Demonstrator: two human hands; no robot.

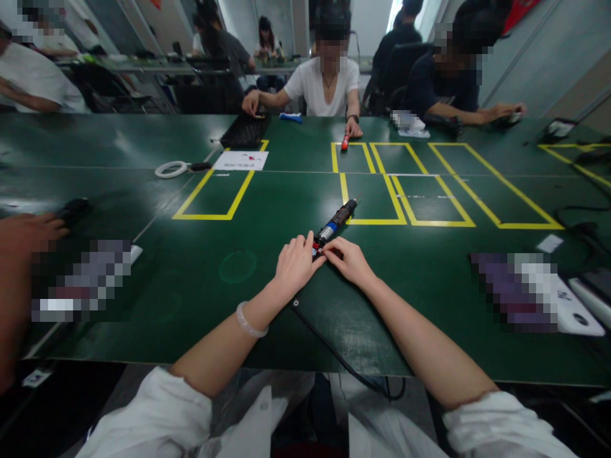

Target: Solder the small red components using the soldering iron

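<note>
An electric screwdriver (337, 219), its inner parts showing as silver, blue and red sections, lies slanted on the green table with its thin bit pointing away to the right. My left hand (294, 262) is closed over its near end, fingers on top and thumb along the side. At that same end, my right hand (351, 259) pinches with thumb and forefinger; what sits between those fingertips is too small to make out. A black cord (329, 343) runs from just below my hands over the table's front edge.
Yellow tape outlines (375, 222) mark the table (200, 254). A white card (241, 160), a black tray (244, 130) and a white ring (172, 170) lie beyond. Phones (580, 312) lie at both sides. A co-worker opposite holds a red tool (344, 142); another's hand (33, 232) is at left.
</note>
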